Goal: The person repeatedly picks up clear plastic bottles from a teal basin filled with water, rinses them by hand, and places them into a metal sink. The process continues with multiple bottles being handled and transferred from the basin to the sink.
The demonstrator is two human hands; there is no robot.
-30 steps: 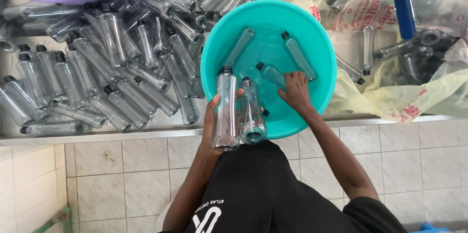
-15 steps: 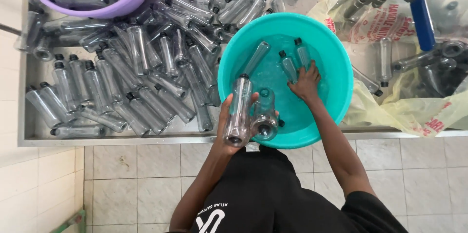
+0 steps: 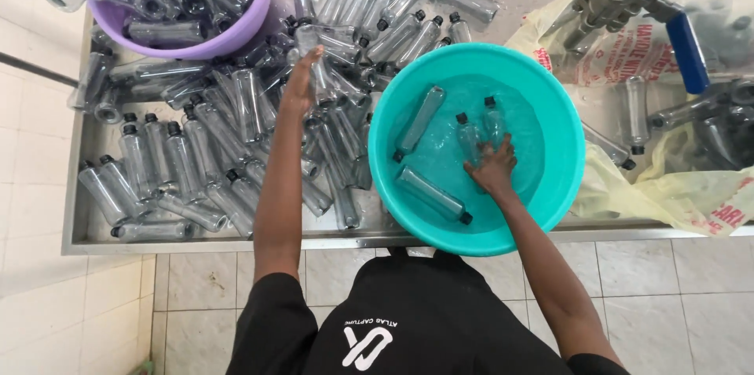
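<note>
A teal basin (image 3: pixel 572 186) of water stands on the steel table (image 3: pixel 196 245), with several clear plastic bottles with black caps floating in it. My right hand (image 3: pixel 491 168) is in the water, its fingers closed over the lower end of one bottle (image 3: pixel 469 136). Two more bottles (image 3: pixel 420 120) (image 3: pixel 430 194) float to its left. My left hand (image 3: pixel 301 83) reaches out over the pile of clear bottles (image 3: pixel 196 147) left of the basin. Its fingers are stretched out beside a bottle (image 3: pixel 320 61) lying on top of the pile.
A purple basin (image 3: pixel 236 42) full of clear bottles sits at the back left. Right of the teal basin lie yellow plastic bags (image 3: pixel 667 190) with more bottles, under a metal device with a blue handle (image 3: pixel 688 51). Tiled floor lies below the table edge.
My left hand lifted two bottles out of the teal basin, swung left and laid them on the pile. My right hand stayed in the water among the bottles.
</note>
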